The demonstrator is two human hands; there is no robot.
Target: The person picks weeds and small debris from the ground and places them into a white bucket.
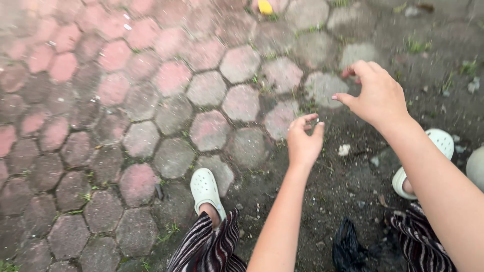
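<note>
Left hand (304, 142) we hold loosely curled and empty at frame centre, right hand (377, 93) spread open, empty, upper right, both above dirt ground (343, 186) beside hexagonal paving stones (174, 116); a white pebble (344, 149) lies between them.

Both hands reach out over the ground, empty: the left hand (304, 142) with fingers curled loosely, the right hand (378, 93) farther off, fingers spread and bent. Below lie hexagonal paving stones (174, 116) on the left and dark soil (348, 186) on the right. White clogs (205, 189) show near striped trousers (206, 249).
</note>
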